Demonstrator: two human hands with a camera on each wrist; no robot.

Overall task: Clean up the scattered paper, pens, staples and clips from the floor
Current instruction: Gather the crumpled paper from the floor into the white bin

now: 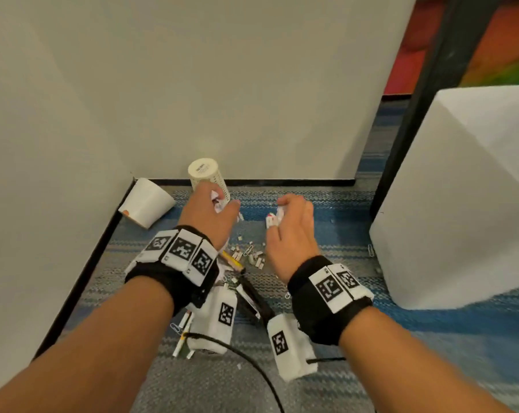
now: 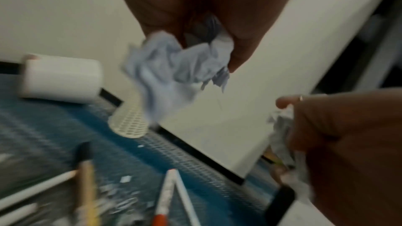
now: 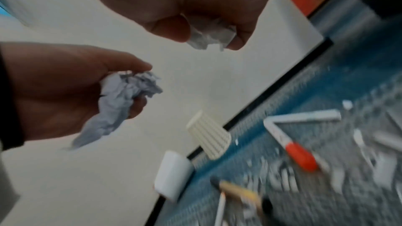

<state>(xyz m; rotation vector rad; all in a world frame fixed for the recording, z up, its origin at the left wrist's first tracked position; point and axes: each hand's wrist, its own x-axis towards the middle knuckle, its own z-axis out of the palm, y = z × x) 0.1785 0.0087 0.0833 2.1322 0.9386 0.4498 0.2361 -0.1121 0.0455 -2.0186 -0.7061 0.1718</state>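
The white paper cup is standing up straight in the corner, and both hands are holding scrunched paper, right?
Not quite. The white paper cup lies tipped on its side in the corner, as the head view shows. The rest is right: the left hand grips crumpled paper and the right hand grips another crumpled piece.

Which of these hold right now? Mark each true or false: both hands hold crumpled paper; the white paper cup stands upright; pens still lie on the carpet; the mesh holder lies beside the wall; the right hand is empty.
1. Both hands hold crumpled paper: true, the left hand and right hand each grip a wad.
2. White paper cup stands upright: false, it lies on its side.
3. Pens lie on the carpet: true.
4. Mesh holder beside the wall: true.
5. Right hand empty: false, it grips crumpled paper.
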